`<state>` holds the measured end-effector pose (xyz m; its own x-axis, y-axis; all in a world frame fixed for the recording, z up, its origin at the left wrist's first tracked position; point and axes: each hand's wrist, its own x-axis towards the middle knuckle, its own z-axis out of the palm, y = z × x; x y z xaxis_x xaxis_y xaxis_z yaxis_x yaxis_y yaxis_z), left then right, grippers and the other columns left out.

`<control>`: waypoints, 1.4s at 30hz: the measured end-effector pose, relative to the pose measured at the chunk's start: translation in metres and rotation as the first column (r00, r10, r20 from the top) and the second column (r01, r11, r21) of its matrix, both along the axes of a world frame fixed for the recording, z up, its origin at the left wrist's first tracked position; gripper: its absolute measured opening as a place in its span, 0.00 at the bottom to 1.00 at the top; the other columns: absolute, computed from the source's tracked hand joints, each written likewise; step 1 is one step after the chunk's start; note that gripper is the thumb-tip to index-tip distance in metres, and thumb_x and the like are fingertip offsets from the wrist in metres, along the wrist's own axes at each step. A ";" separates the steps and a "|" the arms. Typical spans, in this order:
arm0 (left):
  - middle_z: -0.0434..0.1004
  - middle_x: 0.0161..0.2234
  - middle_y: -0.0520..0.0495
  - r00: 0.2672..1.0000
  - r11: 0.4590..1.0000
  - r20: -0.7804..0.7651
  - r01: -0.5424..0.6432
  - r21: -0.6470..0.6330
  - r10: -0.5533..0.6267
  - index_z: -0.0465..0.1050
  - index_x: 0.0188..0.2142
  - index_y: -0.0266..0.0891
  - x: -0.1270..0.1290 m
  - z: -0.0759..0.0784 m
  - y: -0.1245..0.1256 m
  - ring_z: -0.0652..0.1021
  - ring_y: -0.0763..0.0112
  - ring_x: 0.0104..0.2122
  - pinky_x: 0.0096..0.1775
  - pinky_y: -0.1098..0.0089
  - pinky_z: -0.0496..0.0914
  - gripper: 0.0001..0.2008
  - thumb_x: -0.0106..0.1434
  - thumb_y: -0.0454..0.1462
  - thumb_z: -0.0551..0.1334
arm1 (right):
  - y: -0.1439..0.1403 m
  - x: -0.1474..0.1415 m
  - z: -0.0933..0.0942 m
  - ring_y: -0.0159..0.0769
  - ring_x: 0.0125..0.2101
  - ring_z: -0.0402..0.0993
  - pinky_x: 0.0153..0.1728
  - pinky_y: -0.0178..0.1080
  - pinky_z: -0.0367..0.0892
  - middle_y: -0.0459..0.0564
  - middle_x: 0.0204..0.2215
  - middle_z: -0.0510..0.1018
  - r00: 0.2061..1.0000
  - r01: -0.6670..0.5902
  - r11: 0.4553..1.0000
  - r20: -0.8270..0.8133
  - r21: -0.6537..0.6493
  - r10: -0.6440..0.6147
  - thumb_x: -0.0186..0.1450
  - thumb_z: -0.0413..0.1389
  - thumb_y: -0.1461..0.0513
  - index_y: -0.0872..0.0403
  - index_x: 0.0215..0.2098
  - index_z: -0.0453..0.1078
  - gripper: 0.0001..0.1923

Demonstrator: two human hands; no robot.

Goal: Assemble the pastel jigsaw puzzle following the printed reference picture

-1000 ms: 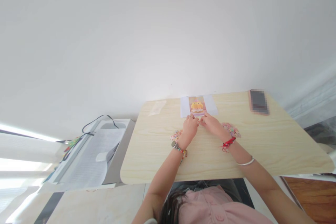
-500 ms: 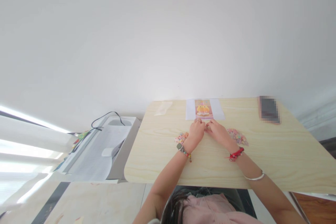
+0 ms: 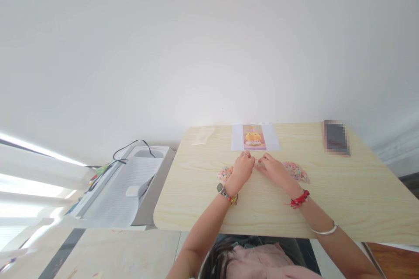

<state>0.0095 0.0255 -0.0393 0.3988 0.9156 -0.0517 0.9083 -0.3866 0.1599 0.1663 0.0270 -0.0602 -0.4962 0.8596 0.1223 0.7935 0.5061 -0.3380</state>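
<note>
My left hand (image 3: 243, 168) and my right hand (image 3: 273, 171) meet over the middle of the table, fingertips pinched close together. Something small and pale seems to be between them, too tiny to name. Beside my left hand is a pile of small multicoloured pieces (image 3: 224, 174), partly covered by that hand. A second pile of small pastel pieces (image 3: 297, 171), seemingly in a clear bag, lies just right of my right hand. Beyond my fingers, a white paper sheet (image 3: 237, 137) carries a printed picture (image 3: 253, 138) of a yellow-orange figure with a pink top.
The light wood table (image 3: 193, 200) stands against a white wall. A clear plastic piece (image 3: 203, 135) lies at its back left, and a blurred-out phone-like object (image 3: 336, 137) at the back right. Left of the table are a white cabinet (image 3: 152, 196), papers (image 3: 122, 192) and a black cable (image 3: 131, 143).
Both hands have drawn back slightly from the paper sheet toward me. The right fingers have opened a small gap from the left. The piles have stayed in place.
</note>
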 end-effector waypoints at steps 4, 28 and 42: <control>0.64 0.39 0.44 1.000 1.000 0.026 -0.001 -0.009 0.002 0.68 0.37 0.37 -0.005 0.000 -0.005 0.67 0.69 0.41 0.42 0.69 0.66 0.10 0.63 0.31 0.49 | -0.009 0.002 0.001 0.35 0.33 0.70 0.34 0.36 0.63 0.51 0.37 0.68 0.999 0.048 0.998 -0.009 -0.029 -0.049 0.62 0.49 0.61 0.55 0.36 0.67 0.07; 0.65 0.39 0.42 0.999 1.000 -0.051 -0.001 -0.013 0.001 0.67 0.37 0.35 0.000 0.004 -0.011 0.67 0.66 0.42 0.39 0.69 0.67 0.10 0.62 0.27 0.49 | -0.009 -0.006 -0.011 0.34 0.32 0.69 0.32 0.35 0.62 0.50 0.33 0.69 0.999 0.041 0.999 -0.027 -0.017 -0.041 0.64 0.46 0.64 0.54 0.32 0.66 0.09; 0.66 0.37 0.45 0.954 0.955 0.048 -0.296 0.017 0.295 0.68 0.34 0.37 -0.087 0.012 -0.046 0.68 0.68 0.40 0.40 0.69 0.65 0.06 0.61 0.31 0.53 | -0.006 -0.089 0.007 0.32 0.31 0.68 0.32 0.35 0.62 0.50 0.33 0.68 0.968 -0.232 0.972 -0.100 -0.023 0.229 0.64 0.46 0.65 0.55 0.32 0.66 0.08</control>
